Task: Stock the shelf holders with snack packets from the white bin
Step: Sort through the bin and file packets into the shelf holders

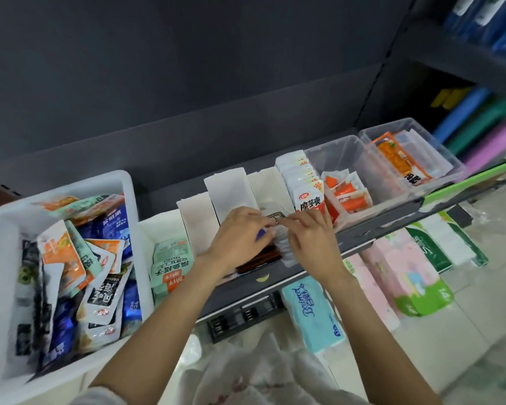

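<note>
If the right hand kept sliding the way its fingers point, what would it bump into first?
The right hand points left toward the left hand, so it would likely meet those fingers and the packet between them first; depth is unclear.

Single view, head-worn wide-angle camera. Looks forward and steeply down onto a dark shelf (360,229) from close above. Both forearms enter from the bottom edge; the left hand (240,238) and right hand (310,238) meet near frame centre. The white bin (0,258) fills the lower left. Shelf back panel takes the upper half. Frame tilted: shelf edge runs up to the right. Lens bends edges. No second view.
</note>
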`<action>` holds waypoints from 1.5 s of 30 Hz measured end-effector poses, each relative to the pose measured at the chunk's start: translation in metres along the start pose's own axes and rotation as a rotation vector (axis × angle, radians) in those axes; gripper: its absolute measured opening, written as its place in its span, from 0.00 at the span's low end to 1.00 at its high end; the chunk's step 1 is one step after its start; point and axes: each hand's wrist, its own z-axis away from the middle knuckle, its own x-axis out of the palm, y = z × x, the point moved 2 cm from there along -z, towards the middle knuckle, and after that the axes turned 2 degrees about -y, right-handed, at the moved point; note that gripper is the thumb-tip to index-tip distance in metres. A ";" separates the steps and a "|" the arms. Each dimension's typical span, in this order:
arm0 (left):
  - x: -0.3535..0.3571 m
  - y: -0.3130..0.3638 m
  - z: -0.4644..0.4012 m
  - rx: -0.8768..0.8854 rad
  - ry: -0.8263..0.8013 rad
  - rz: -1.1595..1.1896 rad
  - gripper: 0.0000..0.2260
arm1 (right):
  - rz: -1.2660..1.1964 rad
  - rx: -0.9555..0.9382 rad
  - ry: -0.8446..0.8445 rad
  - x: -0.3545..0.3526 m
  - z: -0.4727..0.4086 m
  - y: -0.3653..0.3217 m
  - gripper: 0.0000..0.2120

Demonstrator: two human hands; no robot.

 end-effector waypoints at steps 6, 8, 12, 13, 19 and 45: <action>-0.052 -0.013 0.068 -0.027 0.584 0.168 0.10 | -0.528 0.077 0.101 -0.040 -0.008 -0.063 0.13; -0.067 -0.028 0.105 -0.064 0.673 0.169 0.11 | -0.624 0.025 0.040 -0.043 -0.011 -0.103 0.12; -0.078 -0.080 0.177 -0.315 0.587 0.123 0.11 | -0.649 -0.129 -0.161 -0.019 -0.016 -0.183 0.11; -0.077 -0.096 0.195 -0.407 0.531 0.092 0.10 | -0.619 -0.171 -0.233 -0.010 -0.018 -0.203 0.10; -0.071 -0.177 0.285 -0.741 0.358 -0.119 0.13 | -0.316 -0.352 -0.656 0.068 -0.021 -0.302 0.16; -0.053 -0.173 0.276 -1.100 0.585 1.248 0.14 | -0.354 -0.278 -0.320 0.082 0.015 -0.338 0.07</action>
